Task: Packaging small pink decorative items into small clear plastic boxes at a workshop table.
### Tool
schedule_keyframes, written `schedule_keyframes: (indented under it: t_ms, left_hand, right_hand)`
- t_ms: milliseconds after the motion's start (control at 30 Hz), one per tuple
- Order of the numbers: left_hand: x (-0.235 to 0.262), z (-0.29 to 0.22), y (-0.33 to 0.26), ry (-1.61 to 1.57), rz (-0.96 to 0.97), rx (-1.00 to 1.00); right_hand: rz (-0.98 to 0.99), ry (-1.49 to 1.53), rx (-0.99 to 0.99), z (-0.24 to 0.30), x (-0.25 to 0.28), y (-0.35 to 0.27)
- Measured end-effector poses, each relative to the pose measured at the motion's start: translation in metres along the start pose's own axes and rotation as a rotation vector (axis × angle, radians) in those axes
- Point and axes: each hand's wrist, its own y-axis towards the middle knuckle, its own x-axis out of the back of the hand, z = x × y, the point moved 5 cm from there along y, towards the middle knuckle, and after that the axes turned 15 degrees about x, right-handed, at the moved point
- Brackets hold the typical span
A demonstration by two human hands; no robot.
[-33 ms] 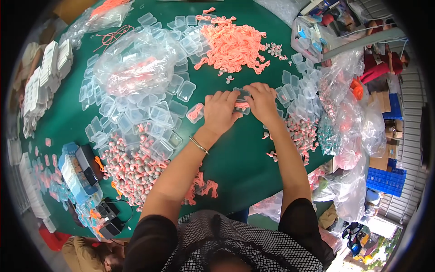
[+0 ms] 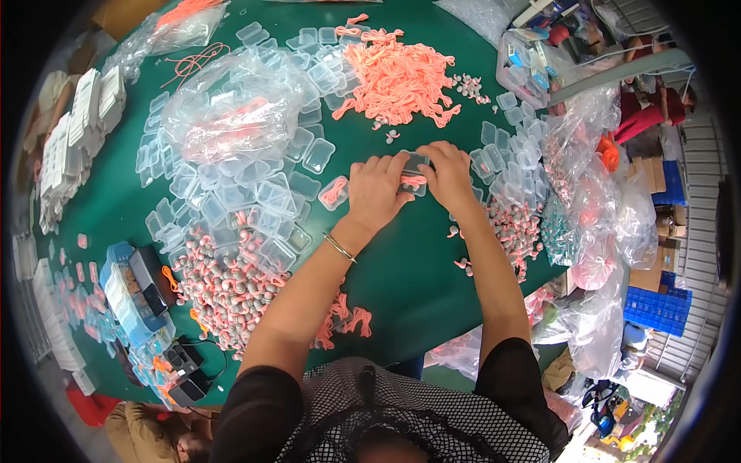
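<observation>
**Two hands hold a small clear plastic box**

A small clear plastic box (image 2: 415, 163) sits low over a big green table (image 2: 409, 270), between a person's two bare hands. A pink-orange bundle of cord (image 2: 413, 180) shows on the near side of the box. I cannot tell if the lid is all the way down.

The left hand (image 2: 374, 189) is at the box's left end. It is partly closed, with bent fingers, and its fingertips hold that end. A thin gold-coloured bracelet (image 2: 340, 248) is on that wrist. The right hand (image 2: 450, 181) is at the box's right end. It is half curled, and its fingertips grip that side.

Just left of the box, past the left hand, lies another clear box with pink cord inside (image 2: 333, 193). Beyond the box is a big heap of pink-orange cord bundles (image 2: 397, 81). Far to its left are many empty clear boxes (image 2: 212, 208) and a large crinkly see-through bag (image 2: 231, 116). Nearer the person, left of the box, is a pile of little round pink and grey pieces (image 2: 224, 285). A smaller pile of pink and grey bits (image 2: 513, 231) lies to its right.
</observation>
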Motion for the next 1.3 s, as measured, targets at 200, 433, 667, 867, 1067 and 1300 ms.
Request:
schedule_keyframes:
  t_ms: [200, 433, 667, 867, 1067, 1300]
  left_hand:
    - [0.005, -0.001, 0.0, -0.049, 0.0, -0.039]
    - [-0.004, 0.004, -0.002, -0.015, -0.037, -0.162]
    - [-0.012, 0.014, 0.003, 0.032, 0.074, -0.181]
    - [0.024, -0.001, -0.004, 0.058, -0.043, -0.143]
    - [0.062, 0.024, -0.02, 0.281, -0.018, -0.013]
    - [0.023, 0.042, -0.025, 0.352, -0.059, -0.067]
  right_hand:
    - [-0.075, 0.528, -0.17, 0.001, 0.015, -0.008]
    - [0.006, 0.392, 0.071, 0.027, 0.018, -0.008]
    - [-0.073, 0.417, 0.056, 0.021, 0.003, -0.016]
    - [-0.122, 0.504, -0.122, 0.019, 0.0, -0.02]
    - [-0.151, 0.391, -0.252, 0.042, -0.007, -0.015]
    - [-0.265, 0.452, -0.378, 0.066, -0.037, -0.012]
